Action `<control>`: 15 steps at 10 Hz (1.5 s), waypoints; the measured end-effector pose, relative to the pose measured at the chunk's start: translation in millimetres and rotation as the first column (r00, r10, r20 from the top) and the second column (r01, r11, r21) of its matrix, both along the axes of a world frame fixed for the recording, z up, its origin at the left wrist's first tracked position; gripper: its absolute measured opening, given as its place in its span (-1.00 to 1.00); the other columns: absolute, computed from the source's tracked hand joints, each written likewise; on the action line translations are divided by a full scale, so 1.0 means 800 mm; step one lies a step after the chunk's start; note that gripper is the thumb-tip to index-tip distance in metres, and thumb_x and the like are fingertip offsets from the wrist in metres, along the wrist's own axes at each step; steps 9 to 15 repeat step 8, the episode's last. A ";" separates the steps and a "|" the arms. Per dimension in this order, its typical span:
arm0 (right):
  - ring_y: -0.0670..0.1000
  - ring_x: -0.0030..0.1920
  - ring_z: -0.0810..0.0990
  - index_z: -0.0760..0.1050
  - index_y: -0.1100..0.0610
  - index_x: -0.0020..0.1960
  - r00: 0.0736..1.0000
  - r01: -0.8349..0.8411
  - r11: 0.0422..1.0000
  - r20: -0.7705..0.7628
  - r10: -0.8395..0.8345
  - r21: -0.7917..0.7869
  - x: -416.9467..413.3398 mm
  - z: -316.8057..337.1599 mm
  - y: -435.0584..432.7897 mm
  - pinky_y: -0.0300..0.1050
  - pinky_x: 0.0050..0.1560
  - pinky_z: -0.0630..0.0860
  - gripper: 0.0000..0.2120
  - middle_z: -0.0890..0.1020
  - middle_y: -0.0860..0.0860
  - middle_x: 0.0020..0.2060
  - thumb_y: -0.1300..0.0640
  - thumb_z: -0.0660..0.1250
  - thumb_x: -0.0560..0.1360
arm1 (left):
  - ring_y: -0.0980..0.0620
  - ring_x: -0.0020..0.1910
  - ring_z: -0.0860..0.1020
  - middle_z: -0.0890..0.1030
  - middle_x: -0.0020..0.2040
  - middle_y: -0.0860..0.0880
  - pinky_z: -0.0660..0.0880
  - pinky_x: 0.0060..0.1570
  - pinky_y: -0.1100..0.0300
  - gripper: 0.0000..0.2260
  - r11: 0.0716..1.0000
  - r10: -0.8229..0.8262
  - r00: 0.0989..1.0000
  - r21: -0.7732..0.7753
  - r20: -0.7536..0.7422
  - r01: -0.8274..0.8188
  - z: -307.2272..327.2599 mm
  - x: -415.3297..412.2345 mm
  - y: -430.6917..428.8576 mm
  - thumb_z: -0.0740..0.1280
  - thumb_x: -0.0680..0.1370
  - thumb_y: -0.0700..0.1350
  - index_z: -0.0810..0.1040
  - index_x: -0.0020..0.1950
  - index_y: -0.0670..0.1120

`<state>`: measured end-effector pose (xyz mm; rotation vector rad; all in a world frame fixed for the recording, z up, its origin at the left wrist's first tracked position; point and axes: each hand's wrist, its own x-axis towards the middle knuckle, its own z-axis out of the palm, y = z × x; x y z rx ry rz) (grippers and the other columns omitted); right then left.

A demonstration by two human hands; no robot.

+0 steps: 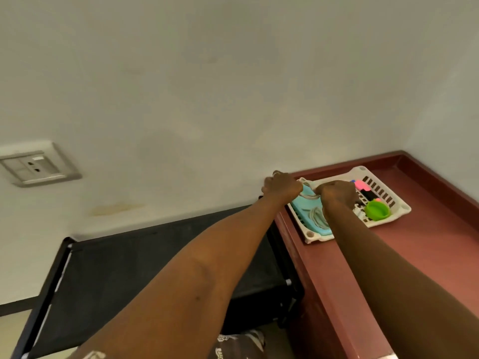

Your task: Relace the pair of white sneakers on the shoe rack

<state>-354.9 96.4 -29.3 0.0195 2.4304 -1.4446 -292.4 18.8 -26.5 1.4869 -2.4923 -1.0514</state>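
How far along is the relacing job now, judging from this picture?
Nothing looks done yet: no sneakers show on the black shoe rack. In hand: the left hand and right hand are curled over whitish laces in the white basket; whether they hold one is hidden. Left: threading both shoes.

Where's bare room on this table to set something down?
Bare tabletop lies right of the white basket and nearer you, out to the raised rim. The black rack top on the left is bare. Crowded: the basket, with left hand and right hand at one end, green lid at the other.
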 end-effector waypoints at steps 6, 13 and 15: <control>0.17 0.18 0.53 0.48 0.28 0.21 0.958 -0.088 0.918 -0.221 0.185 0.387 0.004 -0.054 -0.016 -0.01 0.01 0.45 -0.73 0.58 0.20 0.13 0.18 0.26 0.56 | -0.12 0.27 0.29 0.37 0.32 -0.09 0.24 0.22 -0.02 -0.79 0.733 -0.231 0.911 -0.555 0.342 0.393 -0.044 -0.024 0.003 0.25 0.56 -0.12 0.56 0.16 -0.11; 0.20 0.11 0.55 0.52 0.26 0.15 0.924 -0.141 0.927 -0.291 0.250 0.348 0.073 -0.011 0.013 -0.02 -0.03 0.45 -0.76 0.59 0.20 0.09 0.20 0.15 0.59 | -0.16 0.25 0.35 0.44 0.26 -0.13 0.28 0.22 0.00 -0.72 0.776 -0.245 0.922 -0.509 0.299 0.371 -0.035 0.070 0.024 0.17 0.57 -0.14 0.50 0.25 -0.12; 0.20 0.11 0.55 0.52 0.26 0.15 0.924 -0.141 0.927 -0.291 0.250 0.348 0.073 -0.011 0.013 -0.02 -0.03 0.45 -0.76 0.59 0.20 0.09 0.20 0.15 0.59 | -0.16 0.25 0.35 0.44 0.26 -0.13 0.28 0.22 0.00 -0.72 0.776 -0.245 0.922 -0.509 0.299 0.371 -0.035 0.070 0.024 0.17 0.57 -0.14 0.50 0.25 -0.12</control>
